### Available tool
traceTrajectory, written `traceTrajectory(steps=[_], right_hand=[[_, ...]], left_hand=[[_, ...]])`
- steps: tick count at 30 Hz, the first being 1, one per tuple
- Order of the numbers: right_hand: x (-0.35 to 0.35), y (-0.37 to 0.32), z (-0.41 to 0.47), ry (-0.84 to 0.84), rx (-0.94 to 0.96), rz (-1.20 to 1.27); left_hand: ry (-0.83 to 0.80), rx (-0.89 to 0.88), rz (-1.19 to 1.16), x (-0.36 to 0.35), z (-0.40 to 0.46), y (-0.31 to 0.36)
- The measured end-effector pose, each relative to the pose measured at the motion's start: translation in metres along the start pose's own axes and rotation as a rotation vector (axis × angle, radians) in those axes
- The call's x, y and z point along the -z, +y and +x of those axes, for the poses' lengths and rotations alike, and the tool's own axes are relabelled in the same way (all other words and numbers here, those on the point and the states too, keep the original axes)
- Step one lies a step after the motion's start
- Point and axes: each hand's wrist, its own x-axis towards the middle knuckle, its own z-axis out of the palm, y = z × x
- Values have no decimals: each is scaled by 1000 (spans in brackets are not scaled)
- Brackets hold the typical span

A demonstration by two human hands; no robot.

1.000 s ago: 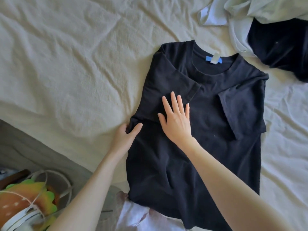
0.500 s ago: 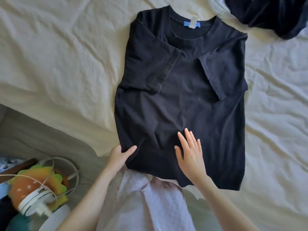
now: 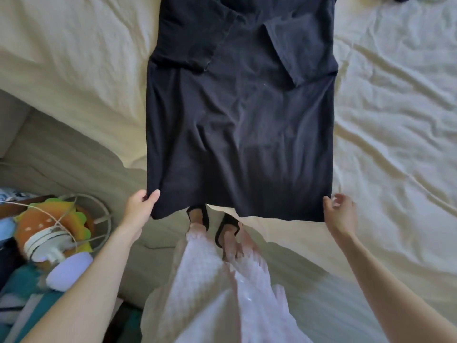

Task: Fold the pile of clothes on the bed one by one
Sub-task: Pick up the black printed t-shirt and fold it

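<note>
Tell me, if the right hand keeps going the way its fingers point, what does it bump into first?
Probably the black T-shirt. The right hand has its fingers aimed left at the hem's near right corner, almost touching, though blur hides whether they already meet.

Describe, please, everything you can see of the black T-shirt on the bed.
The black T-shirt looks like soft, matte cotton jersey. It lies flat on the cream bedsheet, with both short sleeves folded inward over the chest; its collar is out of frame at the top. Faint creases run down the middle. The hem hangs past the bed's edge. The left hand pinches the hem's left corner between thumb and fingers, while the right hand is at the right corner, though its grip is blurred.
</note>
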Motion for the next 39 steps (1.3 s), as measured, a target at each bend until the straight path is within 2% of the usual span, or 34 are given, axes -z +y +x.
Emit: traceTrajectory(steps=[6,9,14,18,24,30,33,36,39], right_hand=[[-19,11,1,-127,-216,340],[-21,16,5,-163,-347,472],[3,36,-4,-215,-390,687],[25,38,-10,-168,-383,845],[25,52,-22,-196,-474,1040],[24,58,-46,-131,-397,1092],[25,66,-60,-102,-484,1123],[31,69,-79,-140,-616,1271],[45,62,-94,-159,-668,1330]], left_hand=[[118,-34,-25,-13,-16,-17],[154,-119,-59,-10,-22,-17],[19,-115,-123,30,-26,-21],[78,-92,-205,59,-22,-15],[49,54,-340,38,-34,-28],[77,31,-496,40,-50,-36],[71,143,-559,46,-59,-46],[112,296,-659,56,-69,-50],[122,315,-738,66,-78,-36]])
